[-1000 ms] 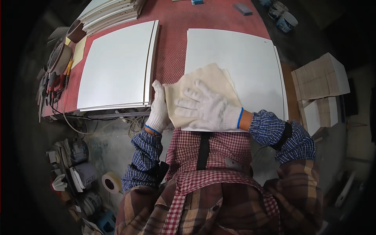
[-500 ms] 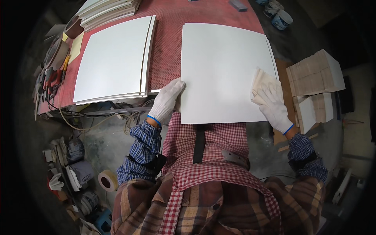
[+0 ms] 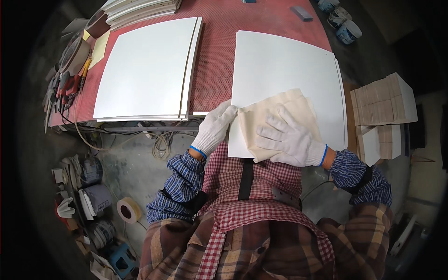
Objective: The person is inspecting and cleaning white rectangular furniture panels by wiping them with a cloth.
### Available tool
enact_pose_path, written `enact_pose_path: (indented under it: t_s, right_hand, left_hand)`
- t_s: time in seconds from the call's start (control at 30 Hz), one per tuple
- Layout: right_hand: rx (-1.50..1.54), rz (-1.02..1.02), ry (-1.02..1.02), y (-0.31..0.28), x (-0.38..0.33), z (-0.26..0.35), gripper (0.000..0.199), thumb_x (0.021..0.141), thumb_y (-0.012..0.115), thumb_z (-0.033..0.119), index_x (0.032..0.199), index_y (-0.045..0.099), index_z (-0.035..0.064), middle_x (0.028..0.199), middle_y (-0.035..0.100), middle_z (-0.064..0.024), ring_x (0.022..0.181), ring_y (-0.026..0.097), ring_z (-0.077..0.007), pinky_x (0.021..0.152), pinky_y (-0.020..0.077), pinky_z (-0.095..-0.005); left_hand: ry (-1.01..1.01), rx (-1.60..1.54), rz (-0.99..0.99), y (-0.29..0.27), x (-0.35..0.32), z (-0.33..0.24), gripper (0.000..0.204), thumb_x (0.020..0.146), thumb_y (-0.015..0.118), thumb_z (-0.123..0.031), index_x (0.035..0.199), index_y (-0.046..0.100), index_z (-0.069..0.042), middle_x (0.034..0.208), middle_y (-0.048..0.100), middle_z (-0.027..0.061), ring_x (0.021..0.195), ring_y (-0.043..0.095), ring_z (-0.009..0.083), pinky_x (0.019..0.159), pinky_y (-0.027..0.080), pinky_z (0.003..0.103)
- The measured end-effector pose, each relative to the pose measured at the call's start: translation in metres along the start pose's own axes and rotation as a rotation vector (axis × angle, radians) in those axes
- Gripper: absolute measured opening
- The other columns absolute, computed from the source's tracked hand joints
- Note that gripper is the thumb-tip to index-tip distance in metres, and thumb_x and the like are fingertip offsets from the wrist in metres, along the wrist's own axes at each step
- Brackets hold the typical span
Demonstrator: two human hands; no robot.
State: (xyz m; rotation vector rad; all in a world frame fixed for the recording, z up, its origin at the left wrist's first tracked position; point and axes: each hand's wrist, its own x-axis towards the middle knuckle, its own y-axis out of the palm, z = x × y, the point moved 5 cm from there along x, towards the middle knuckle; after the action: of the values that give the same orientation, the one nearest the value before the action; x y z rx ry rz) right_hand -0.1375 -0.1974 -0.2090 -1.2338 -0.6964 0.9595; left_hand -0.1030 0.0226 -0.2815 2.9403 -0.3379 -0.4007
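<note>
A white rectangular panel lies in front of me, its near edge reaching past the table toward my apron. My left hand, in a white knit glove with a blue cuff, grips the panel's left edge near the front corner. On the panel's near part is a cream cloth, spread out and slightly wrinkled. My right hand, gloved the same way, presses flat on that cloth with its fingers stretched and apart. The hand covers part of the cloth.
More white panels lie left on the red table, with a stack of boards behind. Tape rolls and red-handled tools sit at the left edge. Brown-edged blocks stand right; tubs sit beyond. Cables hang below.
My right hand has slid left and nearer across the panel with the cloth, which is now more spread out. My left hand still grips the left edge. The view has shifted slightly.
</note>
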Motion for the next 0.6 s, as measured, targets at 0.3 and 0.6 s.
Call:
enact_pose_path:
  t_s: [0.3,0.6]
  right_hand:
    - [-0.058,-0.056,0.015,0.000,0.025,-0.033,0.064,0.089,0.068,0.046,0.146,0.059,0.0192,0.157,0.049,-0.0060,0.152,0.034,-0.0342,0.128,0.0116,-0.0595]
    - [-0.127,-0.189,0.255,-0.012,0.126,-0.153,0.056,0.104,0.045,0.046,0.153,0.048,0.0191,0.165,0.039,-0.0049,0.156,0.025,-0.0261,0.128,0.0096,-0.0515]
  left_hand:
    - [0.012,0.188,-0.045,0.000,0.007,-0.002,0.050,0.108,0.047,-0.037,0.140,0.057,0.000,0.120,0.069,0.0171,0.110,0.065,0.0225,0.099,0.049,0.033]
    - [0.050,0.367,-0.225,-0.022,0.000,0.003,0.041,0.108,0.048,-0.031,0.127,0.064,0.002,0.100,0.069,0.0125,0.089,0.062,0.0162,0.083,0.050,0.031]
